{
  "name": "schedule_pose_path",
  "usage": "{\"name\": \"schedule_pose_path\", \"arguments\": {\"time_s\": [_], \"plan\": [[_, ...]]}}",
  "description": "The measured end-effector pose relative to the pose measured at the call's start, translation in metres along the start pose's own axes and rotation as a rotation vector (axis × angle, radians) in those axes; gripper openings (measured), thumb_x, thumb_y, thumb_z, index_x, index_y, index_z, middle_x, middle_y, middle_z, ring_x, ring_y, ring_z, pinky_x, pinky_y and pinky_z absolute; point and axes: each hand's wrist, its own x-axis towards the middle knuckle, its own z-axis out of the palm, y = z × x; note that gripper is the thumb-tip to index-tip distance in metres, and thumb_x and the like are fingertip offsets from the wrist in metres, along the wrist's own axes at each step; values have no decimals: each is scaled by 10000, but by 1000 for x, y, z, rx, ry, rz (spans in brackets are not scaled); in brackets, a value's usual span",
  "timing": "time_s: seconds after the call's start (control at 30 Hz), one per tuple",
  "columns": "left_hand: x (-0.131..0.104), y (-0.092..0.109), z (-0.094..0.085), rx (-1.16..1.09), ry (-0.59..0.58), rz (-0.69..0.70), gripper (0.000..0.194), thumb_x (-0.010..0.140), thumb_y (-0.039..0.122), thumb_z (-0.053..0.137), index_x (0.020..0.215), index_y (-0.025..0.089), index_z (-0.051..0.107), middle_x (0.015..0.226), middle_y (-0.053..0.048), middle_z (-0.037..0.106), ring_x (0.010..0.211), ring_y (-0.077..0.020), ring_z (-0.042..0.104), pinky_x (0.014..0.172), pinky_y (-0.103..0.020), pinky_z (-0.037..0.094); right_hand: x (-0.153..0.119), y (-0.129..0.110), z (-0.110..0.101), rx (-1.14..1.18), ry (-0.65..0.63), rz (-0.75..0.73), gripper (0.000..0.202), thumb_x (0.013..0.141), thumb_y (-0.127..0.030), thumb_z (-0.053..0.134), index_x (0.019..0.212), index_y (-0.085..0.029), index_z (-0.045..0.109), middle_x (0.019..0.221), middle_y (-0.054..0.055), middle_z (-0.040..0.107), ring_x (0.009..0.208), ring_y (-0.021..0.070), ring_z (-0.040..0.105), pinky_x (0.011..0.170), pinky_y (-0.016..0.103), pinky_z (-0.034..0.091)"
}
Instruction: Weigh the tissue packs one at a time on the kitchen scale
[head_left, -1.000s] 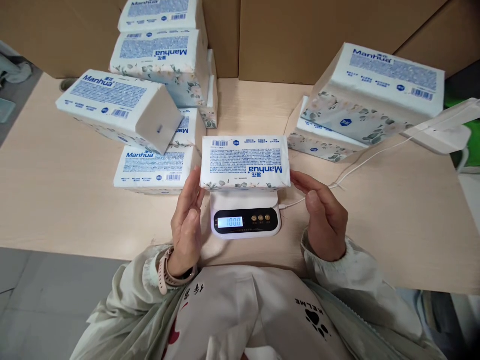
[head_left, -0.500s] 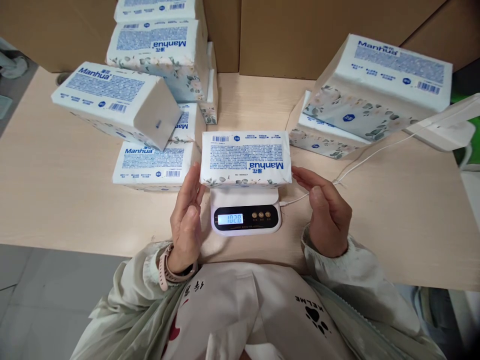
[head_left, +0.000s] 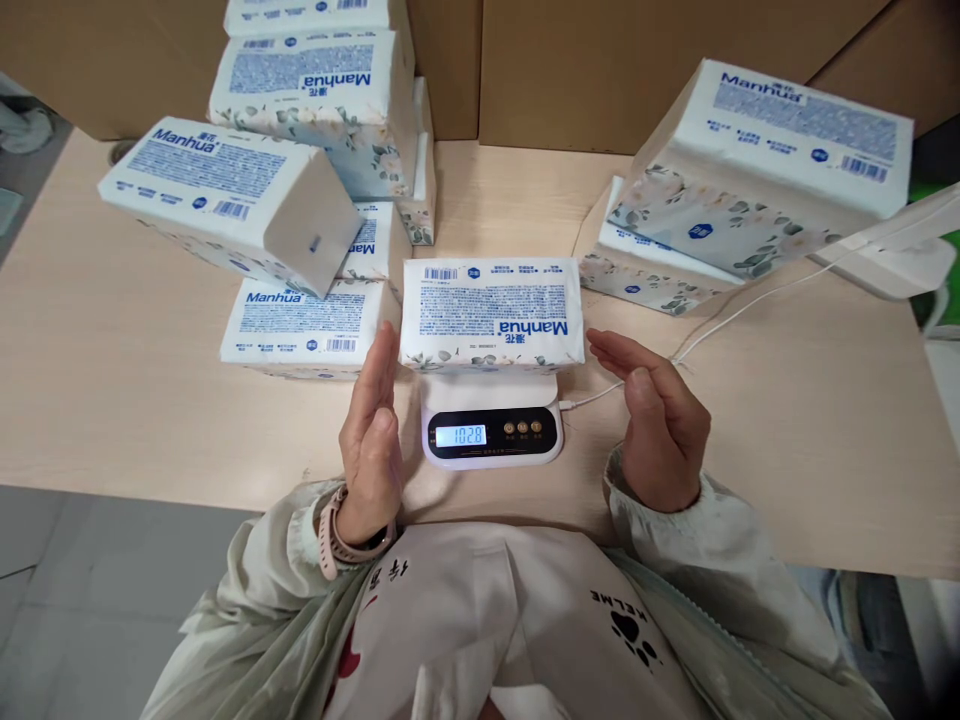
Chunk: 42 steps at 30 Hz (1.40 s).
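A white pack of tissues [head_left: 491, 310] with blue print and a flowered edge lies on a small white digital scale [head_left: 495, 435]. The lit display reads 102.8. Beside the pack's left end, my left hand [head_left: 371, 430] is held upright with straight fingers; a narrow gap parts it from the pack. Off the right end stands my right hand [head_left: 656, 425], its fingers extended and slightly curved, also apart from the pack. Neither hand holds anything. The underside of the pack and most of the weighing plate are hidden.
Stacked tissue packs [head_left: 311, 90] stand at the back left, with a tilted pack [head_left: 217, 190] resting on a lower one [head_left: 300, 325]. Two more packs [head_left: 765, 180] are piled at the right. A white cable [head_left: 735, 315] runs from the scale. Cardboard boxes [head_left: 555, 75] line the back.
Both hands have drawn slightly away from the pack, the right one a little to the right. The pack stays on the scale, and the reading is still 102.8.
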Motion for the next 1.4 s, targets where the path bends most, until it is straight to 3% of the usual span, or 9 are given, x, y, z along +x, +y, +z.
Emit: {"name": "schedule_pose_path", "arguments": {"time_s": [0.17,0.53,0.83,1.2,1.3,1.4], "plan": [[1,1,-2,30,-13,-7,528,1074,518,622,1585,381,625,1765,34,472,1748,-320,226,1467,-505,176,0,-1,1,21,11,14,350,1117,-426,565,1362,-306,784,1374,44,817,1316,304,756,1180,596,580],[1,-3,-3,-11,-30,-28,536,1064,551,627,1579,407,621,1761,30,477,1723,-338,302,1453,-546,232,0,1,2,40,42,6,327,1110,-425,591,1336,-320,801,1347,29,830,1280,279,768,1137,529,610],[2,-7,-4,-32,-30,47,497,1092,489,605,1575,377,639,1718,50,539,1689,-291,390,1417,-425,345,1,3,-1,37,20,-31,332,1109,-407,603,1350,-281,793,1349,43,830,1269,278,775,1116,518,635],[3,-11,-4,10,-25,124,465,1128,445,522,1574,379,639,1689,35,577,1623,-259,501,1352,-380,451,1,6,-2,49,13,-45,318,1104,-370,621,1366,-299,786,1359,36,821,1281,258,765,1129,489,604],[7,-8,-2,50,2,184,454,1126,430,530,1559,372,654,1635,14,637,1572,-259,568,1309,-380,504,2,6,-4,-1,32,-83,326,1083,-372,643,1361,-275,782,1252,59,839,1173,260,785,1045,493,628],[13,-1,-2,139,12,336,459,1107,381,571,1559,356,650,1580,-5,684,1500,-262,639,1247,-396,564,4,3,-6,-111,7,-125,370,1052,-399,657,1377,-258,764,998,40,809,893,210,756,838,414,631]]}}
